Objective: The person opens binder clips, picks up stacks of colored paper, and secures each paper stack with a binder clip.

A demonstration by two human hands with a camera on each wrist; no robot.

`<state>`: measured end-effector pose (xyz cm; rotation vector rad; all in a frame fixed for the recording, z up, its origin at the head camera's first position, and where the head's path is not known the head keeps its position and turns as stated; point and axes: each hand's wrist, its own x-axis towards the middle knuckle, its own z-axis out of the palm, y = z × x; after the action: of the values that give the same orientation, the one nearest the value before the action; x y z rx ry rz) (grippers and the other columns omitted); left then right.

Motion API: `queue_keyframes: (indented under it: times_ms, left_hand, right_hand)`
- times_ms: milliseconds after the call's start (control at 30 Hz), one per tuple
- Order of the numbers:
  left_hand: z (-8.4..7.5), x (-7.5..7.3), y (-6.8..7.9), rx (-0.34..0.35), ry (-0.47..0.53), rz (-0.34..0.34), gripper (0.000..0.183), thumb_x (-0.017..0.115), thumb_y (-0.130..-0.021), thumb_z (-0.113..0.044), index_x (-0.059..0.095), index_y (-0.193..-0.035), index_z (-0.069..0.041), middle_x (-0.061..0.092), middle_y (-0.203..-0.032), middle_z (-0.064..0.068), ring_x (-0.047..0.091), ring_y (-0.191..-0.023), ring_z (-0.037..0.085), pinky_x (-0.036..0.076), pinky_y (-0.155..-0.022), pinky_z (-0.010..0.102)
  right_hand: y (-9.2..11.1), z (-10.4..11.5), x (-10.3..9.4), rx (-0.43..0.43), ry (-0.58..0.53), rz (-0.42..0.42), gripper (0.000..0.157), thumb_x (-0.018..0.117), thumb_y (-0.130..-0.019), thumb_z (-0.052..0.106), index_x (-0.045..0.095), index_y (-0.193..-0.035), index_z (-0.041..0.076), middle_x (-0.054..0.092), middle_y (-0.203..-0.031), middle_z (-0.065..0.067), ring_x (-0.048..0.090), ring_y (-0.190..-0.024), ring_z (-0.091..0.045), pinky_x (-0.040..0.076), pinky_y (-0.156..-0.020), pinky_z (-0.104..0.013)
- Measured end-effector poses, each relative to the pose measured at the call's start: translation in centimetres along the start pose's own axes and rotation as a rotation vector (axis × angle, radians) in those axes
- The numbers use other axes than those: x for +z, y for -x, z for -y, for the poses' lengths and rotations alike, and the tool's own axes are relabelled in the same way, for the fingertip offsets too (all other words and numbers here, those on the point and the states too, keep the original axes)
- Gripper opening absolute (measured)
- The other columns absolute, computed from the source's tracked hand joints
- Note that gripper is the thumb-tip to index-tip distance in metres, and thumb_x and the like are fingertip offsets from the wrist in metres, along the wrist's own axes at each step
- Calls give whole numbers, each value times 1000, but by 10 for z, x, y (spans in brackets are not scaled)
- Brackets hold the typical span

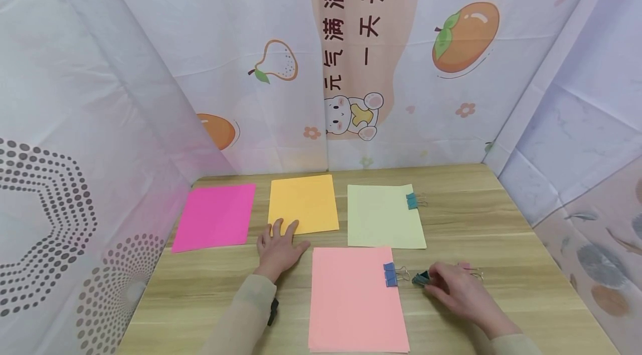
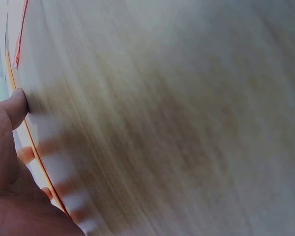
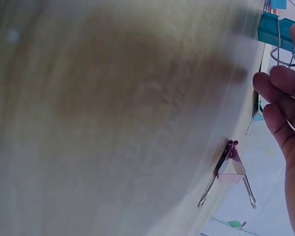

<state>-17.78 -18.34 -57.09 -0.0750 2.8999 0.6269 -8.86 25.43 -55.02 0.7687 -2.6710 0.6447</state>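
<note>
My right hand (image 1: 458, 291) pinches a dark teal binder clip (image 1: 420, 278) just right of the salmon-pink paper stack (image 1: 353, 302). In the right wrist view, the thumb and fingers are at the wire handles of that clip (image 3: 269, 30). Just beyond the hand, a pink binder clip (image 1: 463, 265) rests on the table, apart from the fingers. With fingers spread, my left hand (image 1: 280, 252) rests its fingertips on the near edge of the yellow-orange paper (image 1: 305, 202). A blue binder clip (image 1: 390, 275) grips the salmon stack's right edge.
Pale green paper (image 1: 383, 215) lies at the back, a teal binder clip (image 1: 412, 201) on its upper right corner. Magenta paper (image 1: 215, 215) is at the back left. Printed cloth (image 1: 241, 20) hangs behind the wooden table (image 1: 165, 299) and at both sides.
</note>
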Motion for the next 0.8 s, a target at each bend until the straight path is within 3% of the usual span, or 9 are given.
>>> queue_keyframes:
  times_ms: [300,467,800]
  left_hand:
    - [1,0,1,11,9,-15,73,58,-95,-63,39,-157,-30,18,-165,15,9,-150,50,7,-115,70]
    - [0,0,1,8,9,-7,73,57,-96,-63,39,-158,-30,17,-165,15,8,-150,49,6,-115,70]
    - [1,0,0,2,6,-4,72,57,-96,-63,39,-158,-31,17,-165,15,8,-150,49,6,-115,69]
  right_hand:
    - [1,-2,1,17,37,6,50,93,-71,18,63,-110,11,58,-102,8,57,-85,-3,57,-72,-32]
    - [0,-4,2,-20,62,-16,58,94,-69,19,64,-117,7,57,-116,0,60,-93,-13,58,-77,-39]
    - [1,-6,5,-25,51,13,64,94,-68,20,63,-123,7,59,-123,-1,62,-101,-15,58,-84,-43]
